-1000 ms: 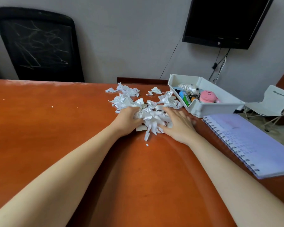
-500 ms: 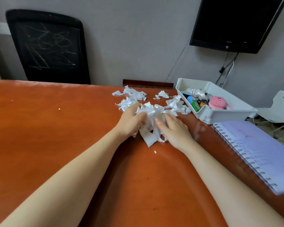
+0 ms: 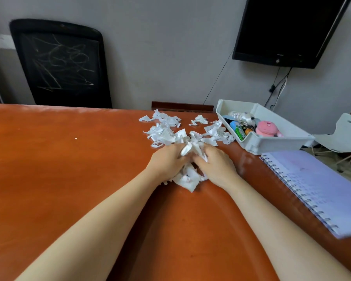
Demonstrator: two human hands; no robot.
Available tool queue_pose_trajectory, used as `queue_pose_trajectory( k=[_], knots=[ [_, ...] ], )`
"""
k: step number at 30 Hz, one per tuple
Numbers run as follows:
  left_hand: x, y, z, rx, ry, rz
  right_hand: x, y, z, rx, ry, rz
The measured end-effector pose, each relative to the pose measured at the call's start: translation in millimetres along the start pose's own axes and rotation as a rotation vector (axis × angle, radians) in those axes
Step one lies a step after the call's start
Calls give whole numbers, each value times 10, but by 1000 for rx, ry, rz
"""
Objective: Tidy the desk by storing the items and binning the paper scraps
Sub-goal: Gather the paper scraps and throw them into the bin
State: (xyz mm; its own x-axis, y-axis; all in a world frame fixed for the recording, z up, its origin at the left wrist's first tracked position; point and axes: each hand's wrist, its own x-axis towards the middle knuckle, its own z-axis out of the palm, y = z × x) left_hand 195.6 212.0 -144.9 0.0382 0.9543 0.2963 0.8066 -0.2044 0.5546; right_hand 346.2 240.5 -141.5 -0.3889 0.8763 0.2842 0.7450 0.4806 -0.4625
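A bunch of white paper scraps (image 3: 187, 178) sits between my two hands on the orange-brown desk (image 3: 69, 169). My left hand (image 3: 167, 160) grips the bunch from the left with curled fingers. From the right, my right hand (image 3: 216, 164) grips it too. More loose paper scraps (image 3: 164, 130) lie spread on the desk just beyond my hands. A white storage box (image 3: 272, 141) stands at the right, holding several small items, among them a pink one (image 3: 265, 128).
An open spiral notebook (image 3: 316, 189) lies at the desk's right edge. A black chair back (image 3: 61, 63) leans against the grey wall behind the desk. A dark screen (image 3: 288, 29) hangs on the wall at upper right, and a white chair (image 3: 344, 136) stands beyond the desk.
Both hands have drawn closer together and pulled the gathered scraps toward me, squeezing them into a tighter bunch. The camera has tilted slightly.
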Motion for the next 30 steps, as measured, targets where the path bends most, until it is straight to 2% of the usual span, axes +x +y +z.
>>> queue_pose_trajectory(
  k=[4,11,18,25,30],
  knots=[
    [0,-26,-33,-104,21,-74,-16,12,-30,167,50,54],
    [-45,-31,-100,-380,68,-118,-9,11,-121,399,12,121],
    [-62,-20,-142,-542,202,-151,-1,6,-195,605,128,242],
    [-63,-13,-161,-605,272,-191,20,-11,-190,725,261,318],
    [-58,25,-132,-548,227,-165,-1,-82,-178,840,421,345]
  ],
)
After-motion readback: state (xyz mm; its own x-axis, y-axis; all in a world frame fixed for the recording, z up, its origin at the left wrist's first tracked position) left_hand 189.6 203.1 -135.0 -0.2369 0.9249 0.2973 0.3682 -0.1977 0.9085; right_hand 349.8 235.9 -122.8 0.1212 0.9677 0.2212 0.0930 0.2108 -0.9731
